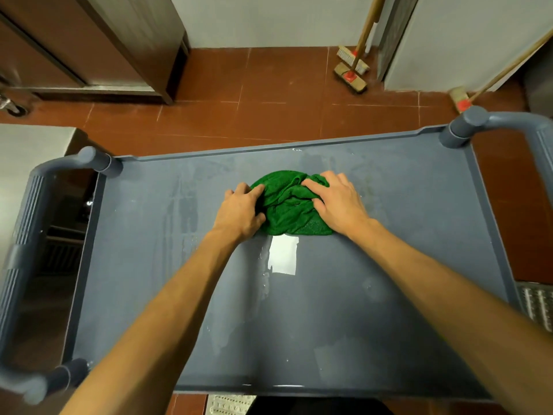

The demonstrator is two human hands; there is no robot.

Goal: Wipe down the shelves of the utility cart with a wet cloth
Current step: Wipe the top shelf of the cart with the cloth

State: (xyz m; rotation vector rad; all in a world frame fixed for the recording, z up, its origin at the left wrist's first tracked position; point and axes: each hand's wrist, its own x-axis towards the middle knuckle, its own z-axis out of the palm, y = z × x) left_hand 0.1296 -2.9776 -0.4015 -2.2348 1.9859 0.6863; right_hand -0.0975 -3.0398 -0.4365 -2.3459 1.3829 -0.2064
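Beyond the far rim of the grey-blue plastic utility cart the red-brown tiled floor runs to a white wall. Three wooden-handled scrubbing brooms stand there: two close together against the wall, and a third just behind the cart's far right corner post. A stainless steel cabinet fills the far left corner. One looped handle closes the cart's left end and another its right, two in all.

Nothing stands between the arms and the top shelf, which shows wet streaks and smears. One crumpled green terry cloth lies on it, a little beyond the middle. One pale white rectangular patch sits just nearer than the cloth.

The left hand grips the cloth's left edge with curled fingers. The right hand clutches its right side, bent fingertips dug into the folds.
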